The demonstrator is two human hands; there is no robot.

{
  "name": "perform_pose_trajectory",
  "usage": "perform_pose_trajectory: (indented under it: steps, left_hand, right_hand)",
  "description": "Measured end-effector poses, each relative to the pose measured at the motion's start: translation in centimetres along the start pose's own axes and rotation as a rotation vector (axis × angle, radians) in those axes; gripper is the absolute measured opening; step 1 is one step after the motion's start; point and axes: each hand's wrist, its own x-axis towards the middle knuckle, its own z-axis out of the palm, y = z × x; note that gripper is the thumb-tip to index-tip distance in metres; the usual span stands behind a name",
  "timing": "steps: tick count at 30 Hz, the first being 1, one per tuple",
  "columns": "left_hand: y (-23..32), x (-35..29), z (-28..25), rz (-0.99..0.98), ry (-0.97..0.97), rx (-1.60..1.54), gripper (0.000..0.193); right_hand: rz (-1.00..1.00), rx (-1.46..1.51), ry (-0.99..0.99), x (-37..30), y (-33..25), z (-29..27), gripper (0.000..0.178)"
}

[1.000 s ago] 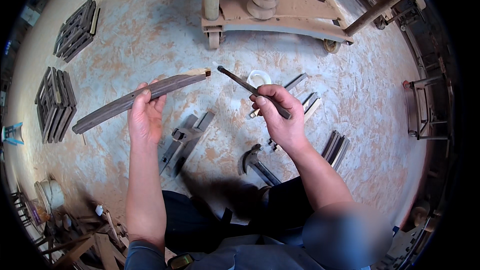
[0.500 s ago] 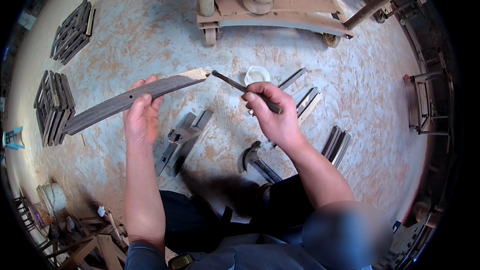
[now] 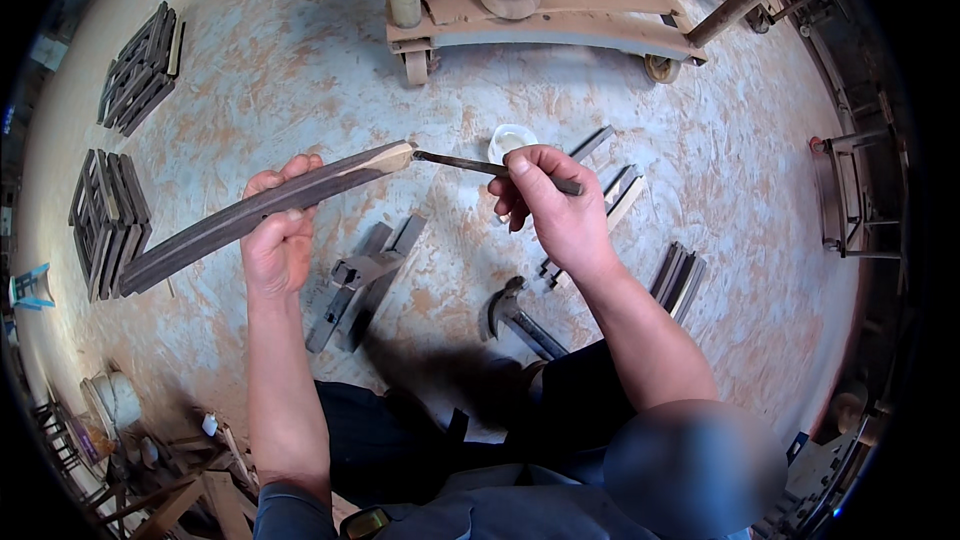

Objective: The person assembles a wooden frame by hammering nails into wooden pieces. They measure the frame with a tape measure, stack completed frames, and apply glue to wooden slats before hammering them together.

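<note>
While my left hand point(image 3: 280, 240) closes its grip around the long, curved, dark-stained wooden slat point(image 3: 262, 210), fingers curled over the upper edge and thumb underneath, the slat runs slantwise in the air in front of me, low at my far left and rising toward the middle. Its dark coat stops short of the raised end, where a pale, bare wood tip point(image 3: 390, 155) shows. My left forearm comes straight up from the lower edge, wrist bent slightly inward.

My right hand point(image 3: 555, 205) holds the thin dark-handled brush point(image 3: 490, 168) in a pinching grip, thumb and forefinger pressed on the handle and the other fingers folded below it. The brush lies nearly level, its point touching the pale tip of the slat. My right forearm angles in from the lower right.

Just behind the brush hand, a small white round cup point(image 3: 510, 138) stands on the dusty, mottled floor point(image 3: 300, 70). Short dark wooden pieces point(image 3: 365, 280) lie on the floor below my hands, with more beside my right wrist point(image 3: 620, 190). Stacks of dark slats point(image 3: 105, 220) rest far to my left, and a pale wooden wheeled frame point(image 3: 540, 25) stands beyond.
</note>
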Motion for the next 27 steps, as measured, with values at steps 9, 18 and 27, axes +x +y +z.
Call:
perform_pose_trajectory:
  steps: [9, 18, 27]
  left_hand:
    - [0.5, 0.0, -0.1, 0.012, -0.034, -0.027, 0.048]
    - [1.1, -0.2, -0.3, 0.037, -0.113, 0.036, 0.044]
    - [1.8, -0.3, -0.2, 0.078, -0.244, 0.102, 0.031]
  right_hand:
    - [-0.049, -0.051, 0.025, -0.3, -0.3, -0.5, 0.025]
    - [0.047, 0.095, 0.045, 0.6, -0.5, -1.6, 0.023]
    - [0.094, 0.161, -0.047, 0.8, -0.3, -2.4, 0.023]
